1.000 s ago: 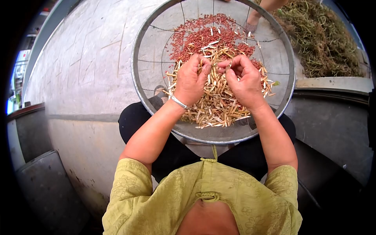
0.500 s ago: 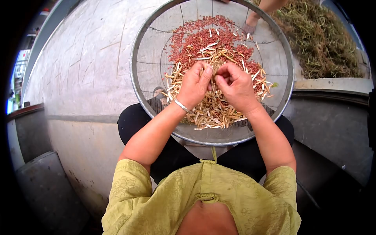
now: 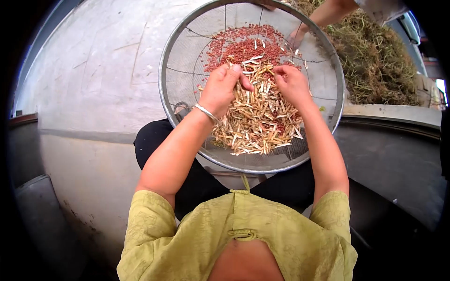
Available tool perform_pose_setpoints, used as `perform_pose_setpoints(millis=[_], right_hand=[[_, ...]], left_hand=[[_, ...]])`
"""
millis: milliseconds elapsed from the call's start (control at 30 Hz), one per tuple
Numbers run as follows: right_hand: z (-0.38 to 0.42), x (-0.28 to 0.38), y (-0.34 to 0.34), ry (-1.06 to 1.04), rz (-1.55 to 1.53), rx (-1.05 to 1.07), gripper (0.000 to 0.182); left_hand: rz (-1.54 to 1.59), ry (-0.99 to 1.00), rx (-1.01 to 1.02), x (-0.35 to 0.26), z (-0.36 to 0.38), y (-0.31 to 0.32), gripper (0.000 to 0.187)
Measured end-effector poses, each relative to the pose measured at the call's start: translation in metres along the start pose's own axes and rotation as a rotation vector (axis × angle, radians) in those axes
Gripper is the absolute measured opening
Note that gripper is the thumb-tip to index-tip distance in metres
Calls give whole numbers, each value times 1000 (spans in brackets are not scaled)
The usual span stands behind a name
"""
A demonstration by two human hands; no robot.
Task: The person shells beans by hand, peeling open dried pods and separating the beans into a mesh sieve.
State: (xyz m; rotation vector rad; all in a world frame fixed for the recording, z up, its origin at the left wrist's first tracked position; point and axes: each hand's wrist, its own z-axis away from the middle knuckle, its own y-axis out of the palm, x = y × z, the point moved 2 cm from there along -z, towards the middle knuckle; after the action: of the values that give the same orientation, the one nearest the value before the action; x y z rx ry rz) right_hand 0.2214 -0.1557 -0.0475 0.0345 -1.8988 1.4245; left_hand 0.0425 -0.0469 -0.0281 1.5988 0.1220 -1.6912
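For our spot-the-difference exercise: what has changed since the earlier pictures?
The left hand and right hand, close together earlier, have parted, the right reaching farther forward. Any grasp or release is unclear. The sieve still holds red seeds beyond the pods.

I see a gap between the left hand [image 3: 220, 92] and the right hand [image 3: 293, 84], with pods [image 3: 260, 119] heaped beneath it, and bare mesh [image 3: 183, 85] down both sides of the sieve [image 3: 162, 70]. Its rim bars a low sideways path; beyond its upper right, another person's leg [image 3: 330, 12] and the stalks [image 3: 375, 65] crowd the way, while the floor [image 3: 93, 70] at left lies open.
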Motion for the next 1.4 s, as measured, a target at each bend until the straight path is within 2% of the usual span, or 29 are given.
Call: perform_pose_setpoints(millis=[33,100,267,333,467,533,600,667,733,767,833,867,933,967,1000,1067,1133,1200,1267,1300,1333,1400], right_hand=[[-7,-5,6,-2,10,1,19],[-17,-11,15,40,256,151,20],[-20,-12,15,37,280,106,19],[-11,-7,8,243,-273,243,18],[13,20,-9,301,-644,282,16],[22,29,-8,324,-661,285,15],[31,39,-7,216,-537,327,14],[37,47,-1,21,-428,309,12],[36,48,-1,37,-446,413,13],[33,45,0,39,-449,416,13],[21,32,-3,-42,-454,268,15],[11,24,-8,-50,-200,197,23],[-7,13,-4,-225,118,19,36],[-10,12,6,-228,113,26,36],[-12,13,19,-260,187,96,44],[-3,37,38,-291,264,266,57],[25,69,48,-425,191,393,58],[56,97,44,-600,120,485,58],[81,100,40,-671,100,597,56],[86,101,32,-685,86,553,47],[86,91,28,-682,86,556,47],[89,58,22,-536,233,584,33]], left_hand=[[45,-3,5,-7,1,-1,20],[87,-58,-45,-13,1,-6,18],[145,-1,-45,-12,-2,-8,18],[19,20,-44,-7,-2,-6,18],[-184,10,-35,0,1,6,19],[-314,35,-27,8,-1,7,23],[-417,83,-16,19,-3,7,23],[-553,87,-20,27,-3,10,22],[-662,118,-53,30,-7,9,20],[-621,136,-81,29,-10,6,20],[-458,136,-127,17,-15,5,23],[-340,100,-151,6,-14,6,23],[-242,113,-95,-3,-17,-6,24],[-170,163,-83,-6,-20,-11,24],[-171,160,-91,-13,-18,-14,24],[57,109,-131,-35,-14,-17,22],[54,116,-136,-45,-14,-27,20],[220,159,-122,-52,-13,-31,18],[249,131,-137,-53,-12,-35,16],[285,138,-82,-53,-13,-37,16],[320,146,-25,-54,-13,-38,16],[333,136,-51,-53,-8,-37,15]])
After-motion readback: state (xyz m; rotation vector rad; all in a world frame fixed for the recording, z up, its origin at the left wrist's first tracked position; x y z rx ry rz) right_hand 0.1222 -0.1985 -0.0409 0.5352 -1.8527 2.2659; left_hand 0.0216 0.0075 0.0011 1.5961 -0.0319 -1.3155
